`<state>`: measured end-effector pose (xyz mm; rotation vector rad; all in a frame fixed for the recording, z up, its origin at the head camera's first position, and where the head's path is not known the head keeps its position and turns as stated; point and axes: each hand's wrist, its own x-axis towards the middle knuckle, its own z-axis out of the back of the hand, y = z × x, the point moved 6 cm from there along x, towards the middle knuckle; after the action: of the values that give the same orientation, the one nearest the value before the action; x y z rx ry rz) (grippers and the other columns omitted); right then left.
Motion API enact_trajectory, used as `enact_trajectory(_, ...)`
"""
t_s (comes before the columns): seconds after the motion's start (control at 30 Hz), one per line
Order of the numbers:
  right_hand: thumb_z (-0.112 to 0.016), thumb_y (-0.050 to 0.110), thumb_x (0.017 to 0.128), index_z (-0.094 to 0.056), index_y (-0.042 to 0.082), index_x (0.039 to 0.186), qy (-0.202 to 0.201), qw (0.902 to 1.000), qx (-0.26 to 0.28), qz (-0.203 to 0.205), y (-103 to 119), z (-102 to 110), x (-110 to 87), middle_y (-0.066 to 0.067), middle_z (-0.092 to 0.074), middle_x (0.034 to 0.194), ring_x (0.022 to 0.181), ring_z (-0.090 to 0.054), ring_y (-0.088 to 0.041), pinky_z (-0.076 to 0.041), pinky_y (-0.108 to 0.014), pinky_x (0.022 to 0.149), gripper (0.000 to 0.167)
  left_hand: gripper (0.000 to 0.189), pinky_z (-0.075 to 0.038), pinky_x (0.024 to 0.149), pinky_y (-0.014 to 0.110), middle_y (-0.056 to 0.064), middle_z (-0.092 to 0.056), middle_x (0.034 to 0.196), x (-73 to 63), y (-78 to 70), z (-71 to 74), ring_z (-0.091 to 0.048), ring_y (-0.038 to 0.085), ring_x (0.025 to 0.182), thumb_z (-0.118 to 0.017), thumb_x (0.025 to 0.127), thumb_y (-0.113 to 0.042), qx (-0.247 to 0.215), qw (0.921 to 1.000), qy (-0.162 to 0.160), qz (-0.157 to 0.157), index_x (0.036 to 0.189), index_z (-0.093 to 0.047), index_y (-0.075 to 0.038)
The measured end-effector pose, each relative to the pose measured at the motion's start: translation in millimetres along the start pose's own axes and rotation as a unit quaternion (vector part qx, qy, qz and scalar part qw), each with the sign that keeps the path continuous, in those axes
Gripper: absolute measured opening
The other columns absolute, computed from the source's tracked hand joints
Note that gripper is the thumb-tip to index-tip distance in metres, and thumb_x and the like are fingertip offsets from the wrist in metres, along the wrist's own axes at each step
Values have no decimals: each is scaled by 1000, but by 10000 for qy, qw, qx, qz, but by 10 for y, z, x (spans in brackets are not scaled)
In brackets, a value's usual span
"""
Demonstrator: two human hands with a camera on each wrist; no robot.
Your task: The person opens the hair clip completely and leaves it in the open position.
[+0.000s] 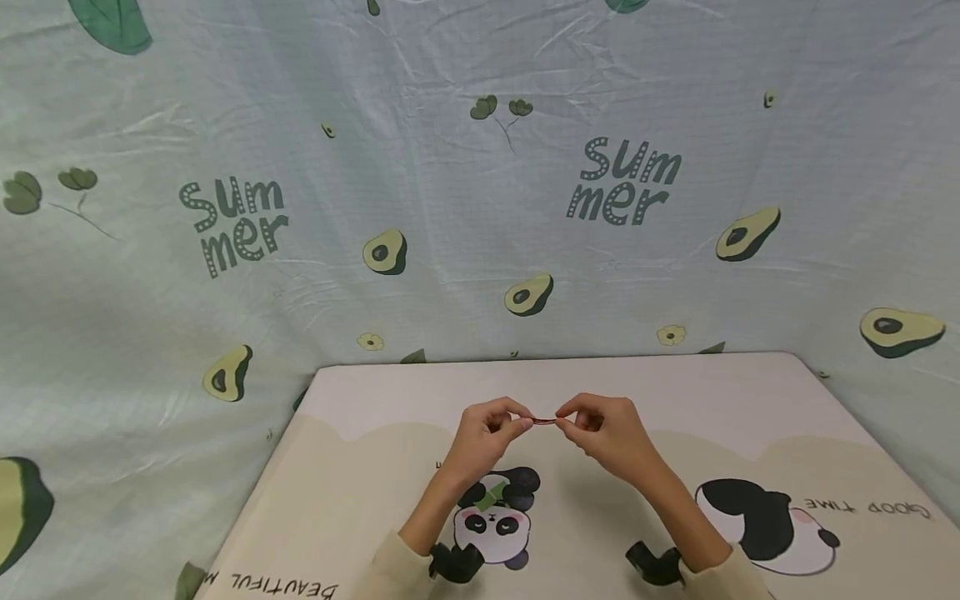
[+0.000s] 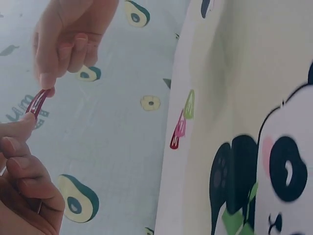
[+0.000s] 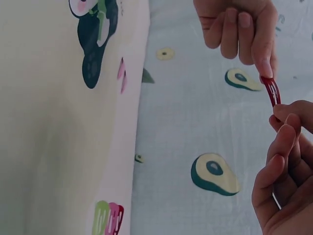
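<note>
A dark red snap hair clip (image 1: 544, 422) is stretched between my two hands over the table. My left hand (image 1: 483, 437) pinches one end of it between thumb and forefinger. At the opposite end, the thumb and forefinger of my right hand (image 1: 609, 435) pinch it too. The left wrist view shows the slotted metal face of this hair clip (image 2: 37, 104). Beyond the hands, a green clip (image 2: 190, 104), a pink clip (image 2: 181, 128) and a red clip (image 2: 174, 141) lie close together on the tabletop. Two pink clips (image 3: 122, 81) lie near the table edge in the right wrist view.
The table (image 1: 570, 383) has a pale cover printed with pandas and lettering. Behind it hangs a light cloth (image 1: 450, 183) with avocado prints. A black wrist strap (image 1: 459, 564) circles the left wrist, another strap (image 1: 652, 564) the right.
</note>
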<state>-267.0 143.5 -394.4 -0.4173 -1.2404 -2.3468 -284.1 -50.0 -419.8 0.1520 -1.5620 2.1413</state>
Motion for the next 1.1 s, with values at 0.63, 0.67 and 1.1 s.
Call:
enact_trajectory(0.63,-78,6,89,-75,6,92,14,9961,879,-115,-127,88,-145,1,-59,63,49,-49,-3,-43,-24,45,4,11,-31,51,20,1,-44,59,-11,-42,-176,-36,2,54,-73,95,-13,-458,9989,93,-41,104,-78,-8)
enact_trajectory(0.67,-78,6,89,-75,6,92,18,9959,896,-123,-130,89,-145,1,-59,63,49,-49,-4,-43,-24,45,4,11,-31,52,20,2,-44,59,-9,-45,-178,-37,2,54,-74,95,-12,-476,9988,100,-46,103,-78,-7)
enact_trajectory(1.1,-77,4,90,-74,10,93,42,9960,882,-112,-197,89,-212,4,-57,61,49,-49,-4,-43,-25,44,7,13,-29,48,20,1,-45,58,-38,-68,-220,-36,2,53,-75,94,-14,-536,9980,309,105,101,-78,-4)
